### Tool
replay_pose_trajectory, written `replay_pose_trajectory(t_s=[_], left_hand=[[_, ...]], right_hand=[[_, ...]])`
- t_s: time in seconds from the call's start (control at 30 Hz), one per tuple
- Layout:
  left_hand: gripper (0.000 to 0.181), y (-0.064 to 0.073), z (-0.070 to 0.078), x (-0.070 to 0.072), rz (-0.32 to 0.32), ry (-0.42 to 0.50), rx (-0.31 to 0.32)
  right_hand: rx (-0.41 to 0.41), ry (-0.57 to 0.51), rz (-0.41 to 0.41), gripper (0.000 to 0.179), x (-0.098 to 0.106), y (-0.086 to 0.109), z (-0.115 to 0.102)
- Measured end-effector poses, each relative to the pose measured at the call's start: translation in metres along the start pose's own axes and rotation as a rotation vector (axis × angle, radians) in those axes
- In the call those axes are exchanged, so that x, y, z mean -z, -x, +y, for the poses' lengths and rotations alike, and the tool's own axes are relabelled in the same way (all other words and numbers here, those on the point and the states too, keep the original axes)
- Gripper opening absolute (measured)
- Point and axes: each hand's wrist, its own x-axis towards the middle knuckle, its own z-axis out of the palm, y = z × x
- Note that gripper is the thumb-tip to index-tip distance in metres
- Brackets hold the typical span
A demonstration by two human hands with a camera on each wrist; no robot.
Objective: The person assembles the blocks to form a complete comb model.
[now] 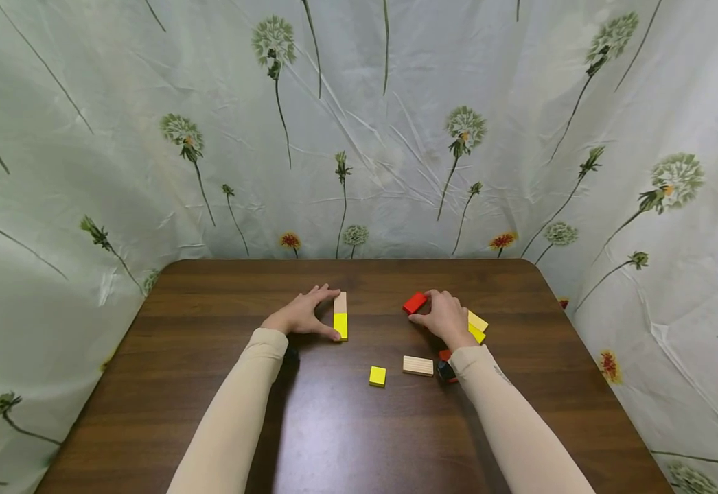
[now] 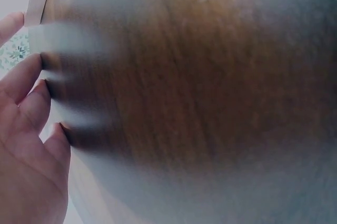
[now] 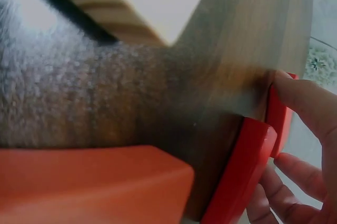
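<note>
A plain wooden block and a yellow block lie end to end on the table. My left hand spans their left side, index fingertip at the plain block's far end and thumb at the yellow block's near end. In the left wrist view its other fingertips rest on or near the tabletop. To the right, my right hand pinches a red block between thumb and index finger. In the right wrist view another red block lies close to that hand's fingers.
A yellow square block and a plain wooden block lie nearer me. Red pieces are partly hidden under my right wrist. Beyond that hand lie a pale block and a yellow block. A flowered curtain hangs behind the table.
</note>
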Motion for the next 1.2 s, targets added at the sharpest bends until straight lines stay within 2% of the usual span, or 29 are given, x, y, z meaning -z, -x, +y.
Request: replay_pose_trajectory(t_s=[0.43,0.77,1.2], left_hand=[[0.11,0.0003,-0.0016,-0.0014,0.029,-0.017,-0.029],[0.096,0.0,-0.0041,0.0004,-0.001,0.012,-0.02],[0.094,0.0004,-0.0032,0.0007,0.002,0.003,-0.005]], right_hand=[[-0.036,0.021,0.028,0.071,-0.0042,-0.0033,0.0002],[-0.027,0.002,0.04,0.066,-0.0063,-0.0044,0.0014],[0.105,-0.05,0.042,0.057,-0.0056,0.0035,-0.0046]])
